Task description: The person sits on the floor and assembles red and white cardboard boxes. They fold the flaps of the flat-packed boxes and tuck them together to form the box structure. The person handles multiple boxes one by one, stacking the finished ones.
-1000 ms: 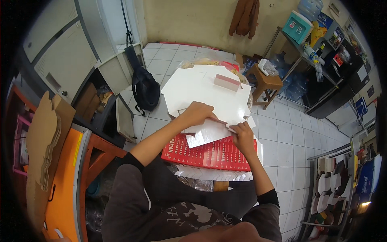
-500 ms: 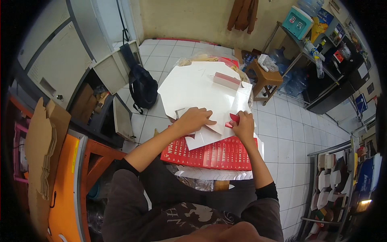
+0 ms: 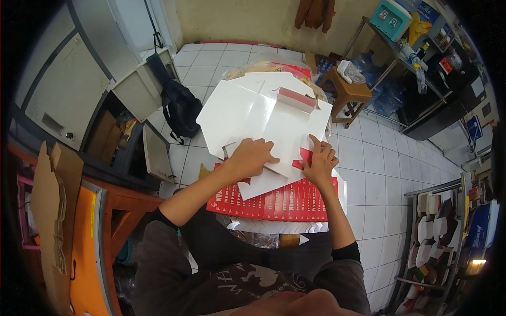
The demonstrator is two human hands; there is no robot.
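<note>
A white cardboard box blank (image 3: 234, 113), partly folded, lies in front of me with its red printed underside showing at the turned flaps. It rests on a stack of red printed blanks (image 3: 274, 203). My left hand (image 3: 250, 159) is closed on the blank's near left part, fingers curled, thumb pointing right along a raised near flap. My right hand (image 3: 319, 162) grips the near right corner, thumb by a small red flap (image 3: 303, 158) and index finger stretched along the white side panel. Across the blank, a short far flap (image 3: 298, 100) stands up.
An orange table (image 3: 87, 237) with folded brown cardboard (image 3: 52, 210) is at my left. Beyond it are an open cabinet (image 3: 118, 131) and a black bag (image 3: 182, 108). A wooden stool (image 3: 345, 92) stands far right; a rack of small boxes (image 3: 429, 231) is near right.
My right hand's fingers have opened out from a tighter pinch, the index now reaching along the side panel. A crease and raised panel show more clearly across the blank. My left hand stays closed.
</note>
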